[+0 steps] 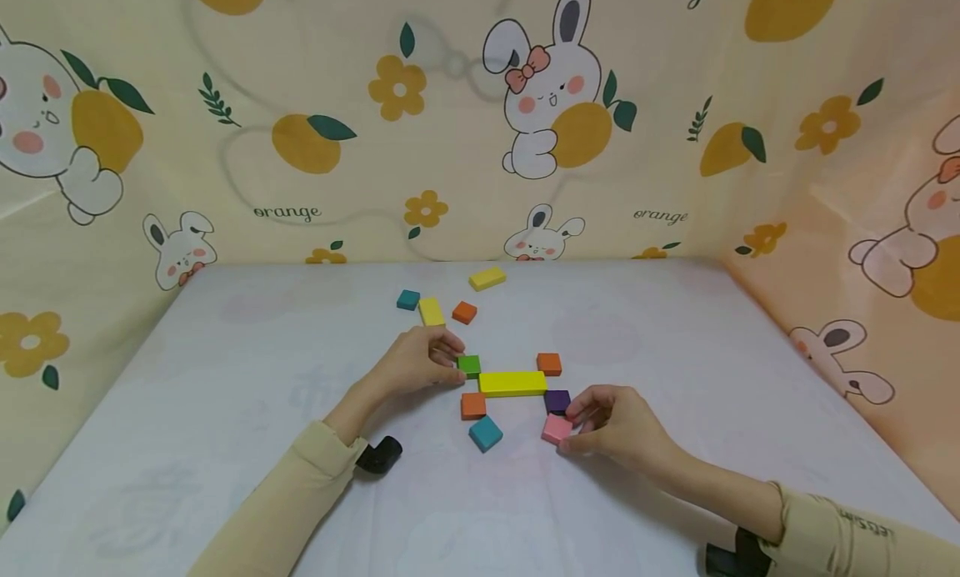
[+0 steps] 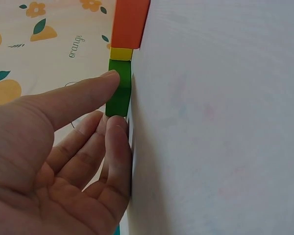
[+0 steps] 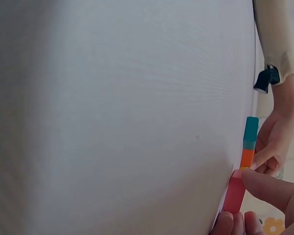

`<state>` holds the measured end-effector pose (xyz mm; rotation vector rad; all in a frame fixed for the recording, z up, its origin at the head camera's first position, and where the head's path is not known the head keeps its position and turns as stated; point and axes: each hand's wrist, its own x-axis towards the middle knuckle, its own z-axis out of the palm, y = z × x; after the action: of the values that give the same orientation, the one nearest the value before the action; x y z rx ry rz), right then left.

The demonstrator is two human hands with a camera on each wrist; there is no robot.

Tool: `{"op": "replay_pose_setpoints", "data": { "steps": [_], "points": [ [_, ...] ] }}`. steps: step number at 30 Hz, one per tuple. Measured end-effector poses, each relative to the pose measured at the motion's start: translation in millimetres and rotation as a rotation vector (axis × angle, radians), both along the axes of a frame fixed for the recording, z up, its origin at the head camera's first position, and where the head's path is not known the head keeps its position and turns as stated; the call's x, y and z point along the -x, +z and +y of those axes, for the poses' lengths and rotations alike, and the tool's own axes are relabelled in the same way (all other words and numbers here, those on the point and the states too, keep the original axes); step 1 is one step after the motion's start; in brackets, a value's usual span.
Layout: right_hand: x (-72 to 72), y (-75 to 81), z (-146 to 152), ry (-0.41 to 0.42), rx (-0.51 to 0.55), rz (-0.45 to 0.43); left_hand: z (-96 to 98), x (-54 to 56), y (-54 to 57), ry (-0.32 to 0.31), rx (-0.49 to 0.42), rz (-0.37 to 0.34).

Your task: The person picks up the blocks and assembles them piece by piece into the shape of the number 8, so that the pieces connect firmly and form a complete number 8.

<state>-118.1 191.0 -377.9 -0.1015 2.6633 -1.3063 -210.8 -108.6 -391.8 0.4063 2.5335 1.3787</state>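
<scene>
My left hand pinches a green block between thumb and fingertips. That block lies against the left end of a long yellow block; in the left wrist view the thumb lies along the green block. At the lower right, my right hand pinches a pink block, also visible as the pink block in the right wrist view. Just above the pink one sits a purple block, under the yellow block's right end. An orange block sits below its left end, another orange block above its right.
Nearer the front lies a teal block, turned at an angle. Beyond the left hand are a short yellow block, a teal block, an orange block and another yellow block. A patterned cloth rises behind the white table.
</scene>
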Motion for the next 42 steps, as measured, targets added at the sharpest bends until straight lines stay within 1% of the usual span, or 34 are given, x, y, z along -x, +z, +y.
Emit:
{"op": "replay_pose_setpoints", "data": {
  "steps": [14,22,29,35,42],
  "points": [
    [-1.3,-0.1,-1.7,-0.01,0.004,-0.005,0.2,-1.6,2.2,0.008,0.004,-0.001],
    [-1.3,-0.3,-2.0,-0.013,-0.01,0.0,0.6,-0.8,1.4,0.006,0.006,-0.002],
    [-0.6,-0.2,-2.1,-0.014,-0.002,-0.009,0.3,-1.6,2.2,0.002,-0.002,-0.008],
    [0.5,-1.3,-2.2,-0.015,-0.001,-0.01,-0.6,0.4,-1.0,-0.002,0.0,-0.01],
    [0.0,-1.4,-1.6,-0.017,-0.001,-0.013,-0.4,0.8,-1.6,-0.002,-0.003,-0.009]
  ]
}}
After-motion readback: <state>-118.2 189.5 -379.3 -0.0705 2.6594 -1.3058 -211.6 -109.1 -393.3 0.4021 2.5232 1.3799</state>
